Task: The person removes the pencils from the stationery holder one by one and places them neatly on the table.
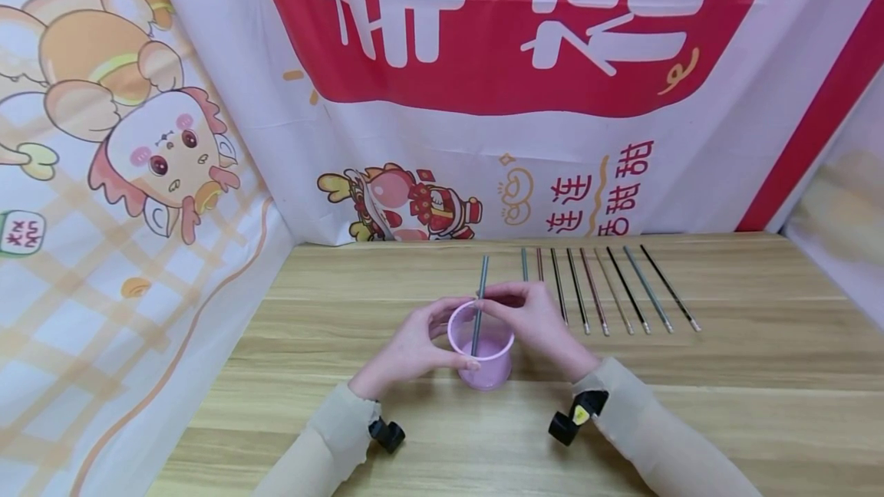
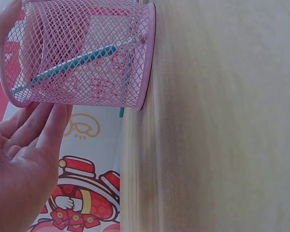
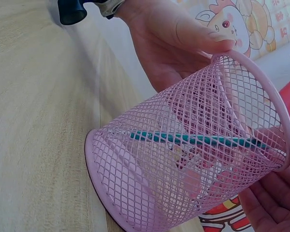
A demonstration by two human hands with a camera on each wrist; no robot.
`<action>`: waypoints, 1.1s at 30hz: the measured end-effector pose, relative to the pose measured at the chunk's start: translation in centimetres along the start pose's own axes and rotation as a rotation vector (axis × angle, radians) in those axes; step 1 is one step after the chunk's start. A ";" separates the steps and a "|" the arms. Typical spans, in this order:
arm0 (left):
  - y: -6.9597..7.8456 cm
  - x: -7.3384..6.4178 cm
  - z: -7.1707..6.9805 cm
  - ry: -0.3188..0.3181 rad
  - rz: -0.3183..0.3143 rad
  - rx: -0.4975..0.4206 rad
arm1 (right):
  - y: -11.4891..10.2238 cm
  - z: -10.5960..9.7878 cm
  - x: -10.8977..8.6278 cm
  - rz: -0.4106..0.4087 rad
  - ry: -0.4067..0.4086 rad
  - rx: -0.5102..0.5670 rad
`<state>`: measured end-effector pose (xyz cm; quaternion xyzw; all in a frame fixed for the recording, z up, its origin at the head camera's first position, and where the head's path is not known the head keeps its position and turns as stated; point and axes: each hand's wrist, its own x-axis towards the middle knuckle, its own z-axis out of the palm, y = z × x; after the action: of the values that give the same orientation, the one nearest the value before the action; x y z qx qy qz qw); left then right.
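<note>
A pink mesh pencil cup (image 1: 486, 376) stands upright on the wooden table. My left hand (image 1: 414, 343) holds it from the left, thumb at the front of the rim and fingers round the far side. Inside, a teal pencil (image 1: 476, 332) leans with its upper end above the rim; the mesh shows it slanting in the right wrist view (image 3: 183, 139). At the back of the rim, my right hand (image 1: 542, 320) pinches that pencil between thumb and fingers. The fingertips are partly hidden. In the left wrist view, the left hand (image 2: 29, 164) is beside the mesh wall.
Several pencils (image 1: 604, 291) in teal, black, red and tan lie side by side behind and to the right of the cup, the leftmost ones partly covered by the right hand. A printed cloth (image 1: 414, 136) hangs at the table's back edge, another (image 1: 124, 267) on the left.
</note>
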<state>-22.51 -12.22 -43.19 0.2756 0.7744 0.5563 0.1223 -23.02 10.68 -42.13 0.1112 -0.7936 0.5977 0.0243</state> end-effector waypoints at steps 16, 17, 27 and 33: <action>0.2 -0.1 -0.1 -0.006 -0.017 0.006 | -0.1 -0.3 0.1 0.021 0.025 0.069; 0.2 -0.1 -0.1 -0.006 -0.019 0.007 | -0.1 -0.3 0.1 0.030 0.028 0.069; 0.1 -0.1 0.0 -0.008 -0.020 0.002 | -0.1 -0.9 0.2 0.050 0.069 0.081; 0.2 -0.1 0.0 -0.006 -0.012 -0.005 | -0.7 -1.6 0.0 0.050 0.094 0.074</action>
<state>-22.35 -12.21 -43.04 0.2725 0.7741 0.5567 0.1286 -23.01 12.03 -40.96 0.0642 -0.7715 0.6316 0.0425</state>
